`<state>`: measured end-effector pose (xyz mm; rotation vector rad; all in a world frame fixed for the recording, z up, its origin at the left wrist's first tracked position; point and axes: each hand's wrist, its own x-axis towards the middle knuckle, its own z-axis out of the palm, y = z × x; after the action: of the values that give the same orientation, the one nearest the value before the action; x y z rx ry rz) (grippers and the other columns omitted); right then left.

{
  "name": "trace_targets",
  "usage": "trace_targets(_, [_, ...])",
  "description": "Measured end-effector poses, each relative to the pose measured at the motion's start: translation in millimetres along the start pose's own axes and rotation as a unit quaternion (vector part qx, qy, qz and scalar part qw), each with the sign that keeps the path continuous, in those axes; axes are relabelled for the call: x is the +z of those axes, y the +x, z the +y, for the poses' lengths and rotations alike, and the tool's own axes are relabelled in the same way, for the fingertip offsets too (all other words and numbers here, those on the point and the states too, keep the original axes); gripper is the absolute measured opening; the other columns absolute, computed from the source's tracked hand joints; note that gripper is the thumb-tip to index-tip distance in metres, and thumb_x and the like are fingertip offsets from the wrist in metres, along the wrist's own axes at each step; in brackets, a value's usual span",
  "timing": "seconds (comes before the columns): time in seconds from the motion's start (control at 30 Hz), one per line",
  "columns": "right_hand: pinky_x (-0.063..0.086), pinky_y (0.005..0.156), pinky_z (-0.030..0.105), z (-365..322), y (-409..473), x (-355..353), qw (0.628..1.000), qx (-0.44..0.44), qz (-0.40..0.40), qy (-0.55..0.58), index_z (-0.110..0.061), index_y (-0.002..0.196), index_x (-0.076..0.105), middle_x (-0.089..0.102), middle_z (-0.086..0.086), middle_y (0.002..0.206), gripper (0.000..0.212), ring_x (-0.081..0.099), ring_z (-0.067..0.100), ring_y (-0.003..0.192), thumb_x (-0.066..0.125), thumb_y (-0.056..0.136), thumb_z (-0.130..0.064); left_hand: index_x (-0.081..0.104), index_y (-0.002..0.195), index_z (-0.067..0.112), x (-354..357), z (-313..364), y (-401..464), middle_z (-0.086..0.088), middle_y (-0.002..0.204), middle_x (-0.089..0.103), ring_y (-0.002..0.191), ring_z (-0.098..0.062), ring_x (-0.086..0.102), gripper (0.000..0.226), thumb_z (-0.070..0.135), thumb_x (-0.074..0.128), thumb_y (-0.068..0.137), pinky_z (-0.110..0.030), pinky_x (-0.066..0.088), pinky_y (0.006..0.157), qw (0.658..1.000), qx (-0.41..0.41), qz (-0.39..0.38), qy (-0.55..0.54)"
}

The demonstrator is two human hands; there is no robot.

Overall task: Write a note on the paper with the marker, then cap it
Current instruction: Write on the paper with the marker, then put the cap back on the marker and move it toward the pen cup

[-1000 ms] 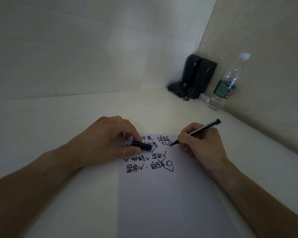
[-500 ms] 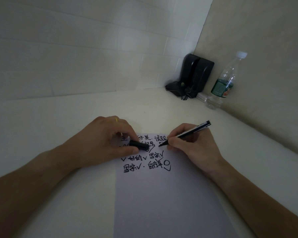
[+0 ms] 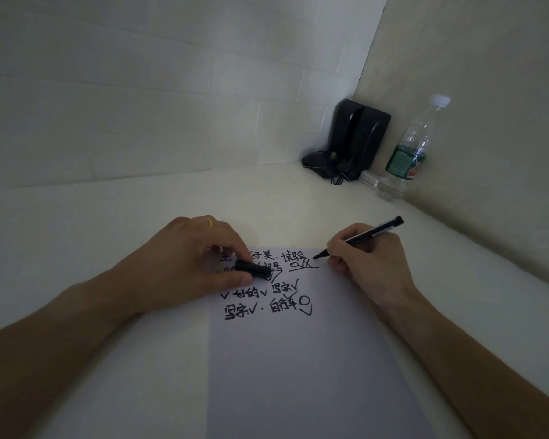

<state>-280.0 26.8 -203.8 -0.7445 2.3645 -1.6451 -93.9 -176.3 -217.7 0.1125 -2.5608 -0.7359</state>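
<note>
A white sheet of paper lies on the pale table, its top part covered with black handwriting and check marks. My right hand grips a black marker, uncapped, with its tip at the paper's upper right edge beside a fresh underline. My left hand rests on the paper's upper left corner, pinching the black marker cap between thumb and fingers. A yellow ring shows on that hand. Some of the writing is hidden under the left hand.
A black device with cables stands in the far corner where the tiled wall meets the beige wall. A clear plastic water bottle with a green label stands next to it, by the right wall.
My right hand drew a line under the top right writing, moving the marker tip from the middle of the sheet out to its right edge. The left hand and cap stayed put.
</note>
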Motion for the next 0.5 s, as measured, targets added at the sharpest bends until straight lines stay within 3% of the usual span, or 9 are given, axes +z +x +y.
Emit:
trace_targets(0.1, [0.046,0.058,0.029,1,0,0,1.000,-0.014,-0.001,0.010,-0.015,0.072,0.076,0.076,0.004,0.060,0.010,0.064,0.010,0.054,0.073,0.080,-0.009,0.078,0.094,0.040,0,1,0,0.017,0.095,0.076,0.094,-0.011,0.067,0.021,0.049,0.081,0.076,-0.028,0.051,0.082,1.000,-0.001,0.002,0.006])
trace_targets(0.2, [0.040,0.050,0.023,-4,-2,-1,0.985,-0.039,-0.027,0.165,-0.008,0.081,0.078,0.066,0.006,0.059,0.014,0.053,0.013,0.052,0.070,0.085,0.003,0.078,0.093,0.038,-1,3,-1,0.016,0.093,0.076,0.094,-0.012,0.066,0.019,0.048,0.082,0.077,-0.029,0.051,0.082,1.000,-0.007,0.001,-0.002])
trace_targets(0.27, [0.037,0.046,0.020,-10,-2,-4,0.941,-0.010,-0.080,0.328,-0.006,0.084,0.079,0.057,0.005,0.061,0.018,0.048,0.013,0.054,0.067,0.082,0.006,0.079,0.092,0.037,-1,4,-1,0.013,0.090,0.075,0.092,-0.012,0.066,0.017,0.046,0.082,0.078,-0.029,0.051,0.081,1.000,-0.008,0.008,-0.006])
trace_targets(0.37, [0.045,0.047,0.018,-16,-2,-9,0.856,0.072,-0.140,0.492,-0.003,0.090,0.077,0.055,0.006,0.072,0.019,0.053,0.013,0.061,0.063,0.077,-0.009,0.079,0.089,0.036,-3,8,0,0.015,0.095,0.072,0.092,-0.009,0.066,0.018,0.051,0.075,0.079,-0.017,0.048,0.078,0.998,-0.021,0.061,-0.017])
trace_targets(0.4, [0.046,0.048,0.018,-17,-1,-10,0.843,0.082,-0.146,0.510,-0.002,0.091,0.076,0.055,0.007,0.074,0.021,0.054,0.013,0.062,0.062,0.077,-0.011,0.079,0.089,0.036,-3,9,0,0.018,0.099,0.071,0.094,-0.008,0.066,0.019,0.051,0.073,0.079,-0.011,0.046,0.077,0.996,-0.028,0.086,-0.018])
trace_targets(0.5, [0.048,0.048,0.019,-19,-1,-10,0.850,0.079,-0.130,0.505,-0.002,0.085,0.077,0.058,0.007,0.072,0.019,0.057,0.013,0.060,0.062,0.076,-0.010,0.078,0.088,0.038,-4,9,1,0.023,0.103,0.069,0.098,-0.008,0.064,0.007,0.043,0.076,0.083,-0.002,0.040,0.076,0.990,-0.067,0.124,-0.014])
